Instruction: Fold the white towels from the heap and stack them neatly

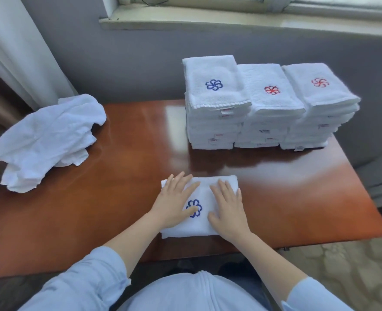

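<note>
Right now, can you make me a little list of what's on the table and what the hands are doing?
table: shiny brown wood
heap: crumpled white towels, left edge
left stack: folded towels, blue flower on top
middle stack: red flower on top
right stack: red flower on top
towel: folded, blue flower, near front edge
left hand: flat on towel
right hand: flat on towel

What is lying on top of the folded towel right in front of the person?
The left hand and right hand press flat on the folded towel. The left thumb hides part of its blue flower emblem.
</note>
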A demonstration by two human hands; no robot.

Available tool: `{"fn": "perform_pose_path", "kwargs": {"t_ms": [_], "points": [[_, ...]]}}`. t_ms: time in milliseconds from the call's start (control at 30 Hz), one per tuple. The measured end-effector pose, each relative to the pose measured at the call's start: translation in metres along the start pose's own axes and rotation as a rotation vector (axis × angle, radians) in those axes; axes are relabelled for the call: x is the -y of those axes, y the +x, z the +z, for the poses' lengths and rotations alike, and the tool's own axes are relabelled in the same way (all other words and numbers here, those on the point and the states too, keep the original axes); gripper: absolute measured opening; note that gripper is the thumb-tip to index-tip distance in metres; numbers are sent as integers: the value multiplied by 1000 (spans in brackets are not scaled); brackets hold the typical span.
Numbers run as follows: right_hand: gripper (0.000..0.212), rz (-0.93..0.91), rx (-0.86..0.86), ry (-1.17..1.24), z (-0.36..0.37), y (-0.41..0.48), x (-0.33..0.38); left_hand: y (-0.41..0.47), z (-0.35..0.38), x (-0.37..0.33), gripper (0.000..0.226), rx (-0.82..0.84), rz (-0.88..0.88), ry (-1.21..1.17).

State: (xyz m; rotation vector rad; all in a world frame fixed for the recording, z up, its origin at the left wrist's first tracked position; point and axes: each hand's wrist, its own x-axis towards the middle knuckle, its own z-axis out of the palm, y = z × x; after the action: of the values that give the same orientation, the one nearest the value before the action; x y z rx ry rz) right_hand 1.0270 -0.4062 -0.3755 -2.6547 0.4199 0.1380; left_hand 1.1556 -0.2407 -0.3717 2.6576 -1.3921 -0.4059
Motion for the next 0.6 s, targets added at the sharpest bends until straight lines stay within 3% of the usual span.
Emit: {"fn": "perform_pose_path", "kwargs": {"t_ms": [133, 267, 600], "points": [[109, 20, 271, -126, 4, -1, -12, 1, 12, 15, 111, 233, 31, 134], [128, -13, 428, -232, -4, 10, -18, 8, 3, 22, 134, 372, 44, 184], [135, -66, 530, -345, -20, 19, -23, 12, -30, 9, 157, 572, 29, 346]]}}
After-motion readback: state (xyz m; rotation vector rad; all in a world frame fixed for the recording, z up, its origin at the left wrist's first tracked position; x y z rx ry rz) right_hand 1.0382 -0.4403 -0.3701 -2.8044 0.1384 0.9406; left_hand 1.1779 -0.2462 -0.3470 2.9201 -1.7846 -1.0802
